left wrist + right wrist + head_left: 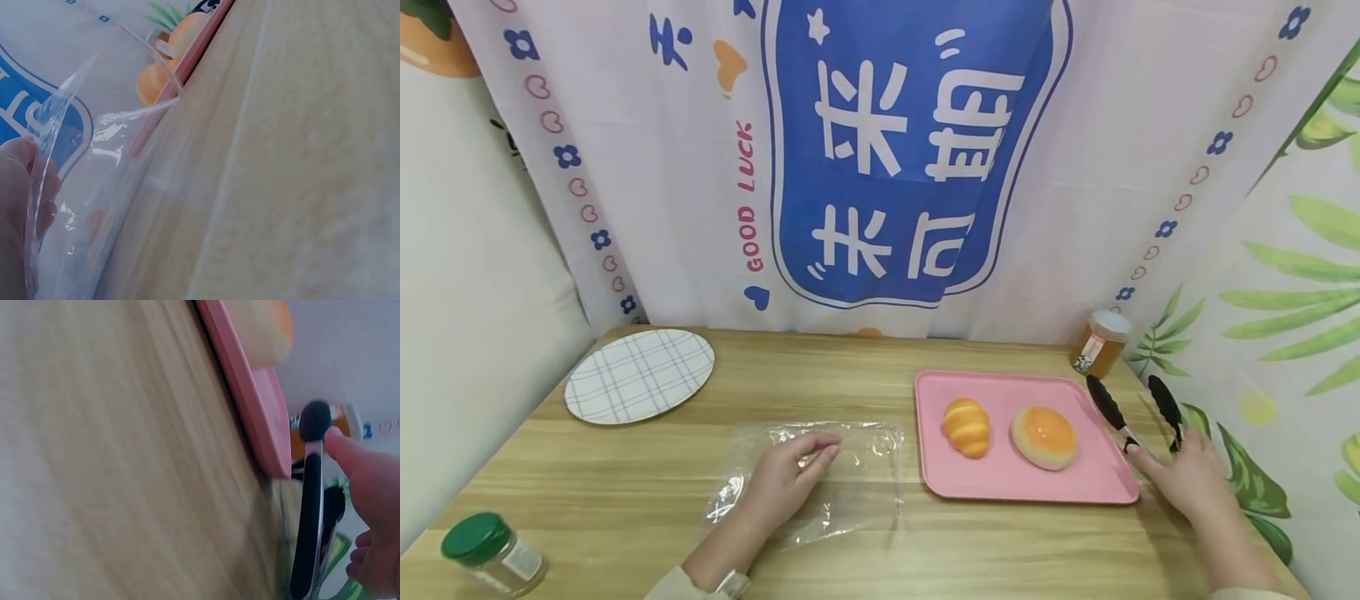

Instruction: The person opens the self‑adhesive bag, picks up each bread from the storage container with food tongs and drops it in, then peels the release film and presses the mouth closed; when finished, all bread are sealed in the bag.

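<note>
My left hand [782,483] pinches the upper layer of a clear plastic bag [865,475] on the table. In the left wrist view, the bag's film [112,144] rises between the thumb and fingers [47,206]. On the right, my right hand [1191,475] holds a pair of tongs [1108,406] with black tips, their arms spread. The tongs [307,531] are beside the tray's right edge, with nothing between their tips. A croissant-shaped bread [967,427] and a round bun [1043,437] with an orange top lie on the pink tray [1000,487].
An oval checked plate [640,375] lies at the back left. A jar with a green lid [493,554] stands at the front left, and an amber jar [1101,343] with a pale lid at the back right. Behind the wooden table [640,475] hangs a printed curtain [700,183].
</note>
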Tool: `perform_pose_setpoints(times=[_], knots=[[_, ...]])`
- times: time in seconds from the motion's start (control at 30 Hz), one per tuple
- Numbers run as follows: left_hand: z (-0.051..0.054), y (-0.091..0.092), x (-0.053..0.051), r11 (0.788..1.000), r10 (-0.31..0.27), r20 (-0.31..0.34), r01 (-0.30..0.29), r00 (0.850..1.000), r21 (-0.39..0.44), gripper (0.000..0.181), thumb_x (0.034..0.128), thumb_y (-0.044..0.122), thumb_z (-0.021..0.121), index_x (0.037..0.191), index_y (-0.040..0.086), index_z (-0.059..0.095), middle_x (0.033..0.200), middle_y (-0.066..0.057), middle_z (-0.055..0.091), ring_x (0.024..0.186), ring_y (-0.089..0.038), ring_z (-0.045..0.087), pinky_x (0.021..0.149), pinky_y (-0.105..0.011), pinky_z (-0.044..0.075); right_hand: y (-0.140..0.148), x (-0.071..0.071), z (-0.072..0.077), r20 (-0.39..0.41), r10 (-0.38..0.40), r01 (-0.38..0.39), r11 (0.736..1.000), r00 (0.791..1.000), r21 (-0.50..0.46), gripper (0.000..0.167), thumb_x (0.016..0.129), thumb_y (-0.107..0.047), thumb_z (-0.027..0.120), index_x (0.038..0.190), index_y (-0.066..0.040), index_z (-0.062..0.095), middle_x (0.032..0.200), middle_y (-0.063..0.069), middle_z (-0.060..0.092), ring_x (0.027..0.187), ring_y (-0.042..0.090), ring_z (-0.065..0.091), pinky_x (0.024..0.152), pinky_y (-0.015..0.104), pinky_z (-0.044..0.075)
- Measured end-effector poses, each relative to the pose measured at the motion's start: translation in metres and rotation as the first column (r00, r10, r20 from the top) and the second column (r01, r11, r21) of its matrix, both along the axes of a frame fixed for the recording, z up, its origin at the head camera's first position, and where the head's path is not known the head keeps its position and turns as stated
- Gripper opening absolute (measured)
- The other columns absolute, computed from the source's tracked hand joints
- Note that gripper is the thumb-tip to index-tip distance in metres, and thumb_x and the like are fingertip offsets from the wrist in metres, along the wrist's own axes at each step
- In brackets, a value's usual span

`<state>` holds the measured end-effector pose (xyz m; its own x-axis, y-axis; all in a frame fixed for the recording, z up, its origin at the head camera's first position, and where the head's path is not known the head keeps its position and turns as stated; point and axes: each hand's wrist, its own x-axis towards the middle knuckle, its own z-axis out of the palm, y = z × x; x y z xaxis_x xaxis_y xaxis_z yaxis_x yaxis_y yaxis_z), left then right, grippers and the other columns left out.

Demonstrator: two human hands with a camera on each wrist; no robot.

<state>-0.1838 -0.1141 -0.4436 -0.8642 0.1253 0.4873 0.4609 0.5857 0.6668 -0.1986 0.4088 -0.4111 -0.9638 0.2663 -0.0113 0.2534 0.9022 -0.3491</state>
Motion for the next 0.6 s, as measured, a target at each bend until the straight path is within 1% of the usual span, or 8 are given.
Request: perform_pose_setpoints(times=[0.1, 0.17, 0.23, 0.4, 0.5, 0.6], knots=[[0.000, 0.001, 0.000, 0.998, 0.000, 0.057, -0.003, 0.998, 0.056, 0.009, 0.0901, 0.014, 0.069, 0.097, 0.012, 0.074, 0.096, 0.003, 0.076, 0.095, -0.019, 0.072, 0.088, -0.036, 0.059, 0.011, -0.005, -0.004, 0.095, -0.069, 0.075, 0.996, 0.993, -0.055, 0.124, 0.088, -0.069, 0.052, 0.143, 0.022, -0.011, 0.140, 0.055, 0.006, 0.129, 0.069, 0.015, 0.103, 0.078, 0.027], [-0.001, 0.002, 0.000, 0.996, 0.000, 0.090, -0.007, 0.996, 0.085, 0.008, 0.0898, 0.014, 0.069, 0.096, 0.014, 0.074, 0.095, 0.005, 0.076, 0.095, -0.018, 0.072, 0.088, -0.035, 0.059, 0.011, -0.008, -0.006, 0.123, -0.112, 0.122, 0.989, 0.986, -0.078, 0.127, 0.085, -0.071, 0.054, 0.143, 0.022, -0.011, 0.139, 0.056, 0.009, 0.129, 0.068, 0.017, 0.105, 0.076, 0.028], [0.000, 0.002, 0.000, 0.995, -0.007, 0.101, -0.004, 0.995, 0.104, 0.008, 0.0893, 0.013, 0.070, 0.096, 0.014, 0.074, 0.094, 0.004, 0.076, 0.094, -0.018, 0.072, 0.087, -0.034, 0.060, 0.010, -0.011, -0.009, 0.138, -0.153, 0.166, 0.982, 0.979, -0.090, 0.127, 0.084, -0.072, 0.055, 0.143, 0.022, -0.008, 0.138, 0.056, 0.012, 0.129, 0.067, 0.020, 0.107, 0.074, 0.029], [0.000, 0.002, 0.000, 0.993, -0.012, 0.099, 0.000, 0.995, 0.121, 0.008, 0.0886, 0.011, 0.070, 0.096, 0.013, 0.074, 0.094, 0.004, 0.076, 0.093, -0.018, 0.072, 0.087, -0.032, 0.059, 0.005, -0.014, -0.016, 0.148, -0.241, 0.257, 0.962, 0.959, -0.096, 0.123, 0.084, -0.072, 0.054, 0.141, 0.026, 0.005, 0.134, 0.056, 0.019, 0.125, 0.066, 0.027, 0.106, 0.071, 0.033], [-0.001, 0.002, 0.000, 0.992, -0.007, 0.095, -0.005, 0.995, 0.123, 0.008, 0.0884, 0.011, 0.070, 0.096, 0.013, 0.074, 0.094, 0.004, 0.076, 0.094, -0.018, 0.072, 0.088, -0.032, 0.059, 0.005, -0.013, -0.019, 0.140, -0.269, 0.283, 0.954, 0.953, -0.096, 0.120, 0.085, -0.073, 0.052, 0.137, 0.028, 0.013, 0.131, 0.054, 0.025, 0.122, 0.065, 0.031, 0.104, 0.069, 0.035], [-0.001, 0.001, 0.000, 0.993, -0.007, 0.085, -0.003, 0.996, 0.122, 0.008, 0.0885, 0.011, 0.070, 0.096, 0.013, 0.074, 0.094, 0.004, 0.077, 0.095, -0.019, 0.072, 0.088, -0.033, 0.059, 0.005, -0.010, -0.021, 0.125, -0.284, 0.299, 0.947, 0.951, -0.120, 0.121, 0.083, -0.074, 0.053, 0.139, 0.027, 0.016, 0.132, 0.052, 0.026, 0.123, 0.064, 0.032, 0.105, 0.069, 0.035]])
